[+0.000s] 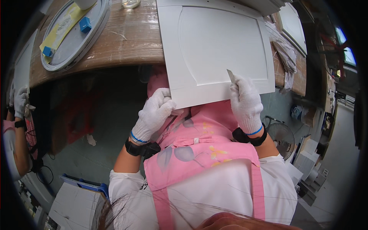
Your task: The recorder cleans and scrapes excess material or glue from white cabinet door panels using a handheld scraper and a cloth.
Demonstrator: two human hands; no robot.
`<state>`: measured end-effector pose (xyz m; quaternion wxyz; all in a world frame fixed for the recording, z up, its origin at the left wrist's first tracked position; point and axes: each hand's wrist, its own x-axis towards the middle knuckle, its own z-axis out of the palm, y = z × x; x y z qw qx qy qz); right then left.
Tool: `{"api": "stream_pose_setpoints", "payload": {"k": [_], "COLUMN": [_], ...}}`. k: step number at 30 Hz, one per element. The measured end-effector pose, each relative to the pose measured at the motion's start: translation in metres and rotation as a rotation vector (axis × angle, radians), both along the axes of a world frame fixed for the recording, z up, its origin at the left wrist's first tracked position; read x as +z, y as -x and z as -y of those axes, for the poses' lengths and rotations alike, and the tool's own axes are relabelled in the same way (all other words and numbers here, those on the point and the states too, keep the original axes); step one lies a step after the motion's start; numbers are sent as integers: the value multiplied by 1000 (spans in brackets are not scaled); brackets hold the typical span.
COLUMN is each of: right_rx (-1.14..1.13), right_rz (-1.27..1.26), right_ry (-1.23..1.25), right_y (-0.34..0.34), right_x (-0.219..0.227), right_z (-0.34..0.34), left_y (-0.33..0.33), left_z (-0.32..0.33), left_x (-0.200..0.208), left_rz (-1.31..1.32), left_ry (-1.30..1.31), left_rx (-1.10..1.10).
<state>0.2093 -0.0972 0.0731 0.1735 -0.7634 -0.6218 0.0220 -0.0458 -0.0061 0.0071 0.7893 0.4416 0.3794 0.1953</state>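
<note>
A white panel (226, 42), shaped like a cabinet door with a recessed middle, lies on the table and juts over its near edge toward me. Gloved in white, my left hand (155, 111) is closed on the panel's near left corner. My right hand (246, 101), also gloved, is above the panel's near right part. Its fingers are pinched on a thin grey blade (230, 75), whose tip points up and left over the recess's near border. The glove hides the rest of the blade.
On the wrapped brown table (132, 42), a round grey lid (73, 44) carries a yellow sheet (63, 28) and blue blocks (85, 25). A co-worker's gloved hands (21, 103) are at far left. A fan (280, 138) stands on the right; a box (74, 207) sits behind me on the left.
</note>
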Motion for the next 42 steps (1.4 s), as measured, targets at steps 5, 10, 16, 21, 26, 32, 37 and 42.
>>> {"api": "stream_pose_setpoints", "payload": {"k": [5, 10, 16, 21, 26, 32, 37, 42], "right_rx": [-251, -3, -75, 61, -127, 163, -44, 330], "right_rz": [158, 204, -16, 126, -36, 24, -18, -114], "right_ry": [78, 176, 159, 296, 217, 202, 253, 331], "right_y": [-8, 38, 33, 51, 39, 47, 37, 61], "right_x": [-14, -18, -12, -17, -16, -13, -21, -9], "right_z": [33, 35, 38, 44, 44, 45, 51, 36], "left_y": [-27, -34, -32, -33, -30, -31, -29, -27], "left_z": [-3, 3, 9, 11, 14, 15, 16, 16], "left_x": [0, 2, 13, 23, 15, 24, 13, 19], "left_rz": [-60, -39, -62, -38, 12, -45, 47, 11], "left_ry": [73, 125, 111, 125, 169, 140, 183, 172], "left_rx": [-232, -248, -210, -183, -139, -138, -151, -113]}}
